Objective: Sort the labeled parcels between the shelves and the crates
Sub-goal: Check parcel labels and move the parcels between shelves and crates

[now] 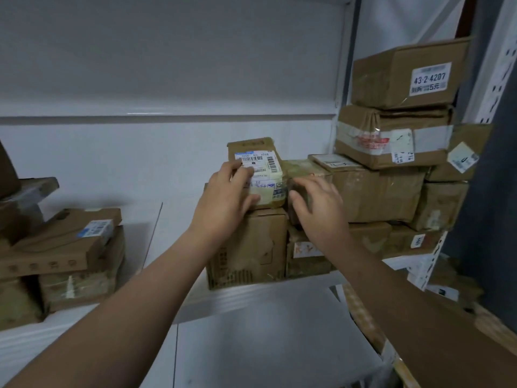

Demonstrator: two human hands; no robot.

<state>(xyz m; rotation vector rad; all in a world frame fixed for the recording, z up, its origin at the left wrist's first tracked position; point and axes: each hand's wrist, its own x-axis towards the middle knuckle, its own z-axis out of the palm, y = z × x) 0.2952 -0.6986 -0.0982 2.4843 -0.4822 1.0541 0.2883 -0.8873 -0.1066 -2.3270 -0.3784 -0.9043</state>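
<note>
Left hand (223, 197) is gripping the labeled parcel (260, 169), right hand (316, 208) clasping the taped parcel (306, 172). Tugging either is probably risking toppling the neighbouring stack (391, 135).

Dim, cool light falls from above; pale glare streaks the front lip of the white metal shelf (265, 293). Wide-angle distortion bends the edges, and the brown cardboard boxes (64, 247) at left look blurred.

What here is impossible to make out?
Head view only:
- Labeled parcel: print too small, partly under the left hand.
- Dark parcel: blurred, mostly covered by the right hand.
- Box at the left edge: cut off by the frame.
- Crates: none in view.
</note>
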